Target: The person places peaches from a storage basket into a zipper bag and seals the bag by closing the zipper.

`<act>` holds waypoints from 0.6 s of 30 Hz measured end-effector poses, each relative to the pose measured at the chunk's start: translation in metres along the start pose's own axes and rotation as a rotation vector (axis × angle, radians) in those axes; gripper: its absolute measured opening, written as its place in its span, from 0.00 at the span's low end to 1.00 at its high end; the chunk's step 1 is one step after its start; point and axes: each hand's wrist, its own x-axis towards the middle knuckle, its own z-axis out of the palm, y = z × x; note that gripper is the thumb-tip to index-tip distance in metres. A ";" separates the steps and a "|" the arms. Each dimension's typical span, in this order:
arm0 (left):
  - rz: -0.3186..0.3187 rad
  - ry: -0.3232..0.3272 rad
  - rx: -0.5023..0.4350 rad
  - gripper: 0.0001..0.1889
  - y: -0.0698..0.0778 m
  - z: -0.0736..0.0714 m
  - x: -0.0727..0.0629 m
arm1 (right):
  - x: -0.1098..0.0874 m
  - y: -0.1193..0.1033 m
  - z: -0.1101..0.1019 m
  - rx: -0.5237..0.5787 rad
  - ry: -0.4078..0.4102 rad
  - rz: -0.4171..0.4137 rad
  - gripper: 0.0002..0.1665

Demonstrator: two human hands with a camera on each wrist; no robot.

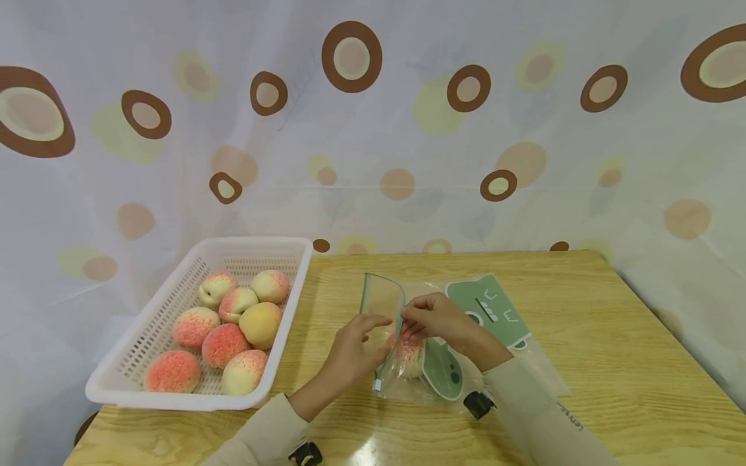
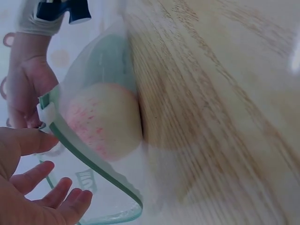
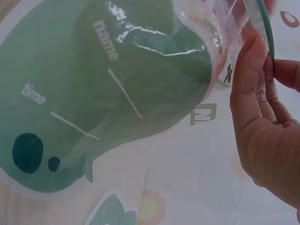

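Observation:
A clear zip bag (image 1: 393,382) with a green print and green zip edge stands on its side on the table, its mouth gaping toward the left. Inside it lies a pink and cream peach (image 2: 105,122). My right hand (image 1: 440,320) pinches the bag's zip edge between thumb and fingers. At the mouth, my left hand (image 1: 352,349) has its fingers spread and loosely bent. One of its digits touches the zip edge beside the white slider (image 2: 47,112), in the left wrist view. The green print (image 3: 108,89) with "name" and "time" fills much of the right wrist view.
A white plastic basket (image 1: 291,310) holding several peaches, one of them yellow (image 1: 260,325), stands at the left of the wooden table (image 1: 600,323). Another green-printed bag (image 1: 495,304) lies flat behind my right hand. A patterned curtain (image 1: 373,142) hangs along the back.

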 end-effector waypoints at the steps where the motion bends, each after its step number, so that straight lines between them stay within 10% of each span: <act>1: -0.003 -0.006 0.000 0.19 0.002 -0.001 -0.001 | 0.000 0.000 0.000 0.000 0.001 0.001 0.16; 18: 0.109 -0.068 0.167 0.22 0.042 -0.057 -0.020 | 0.001 0.003 0.001 0.015 0.004 0.011 0.15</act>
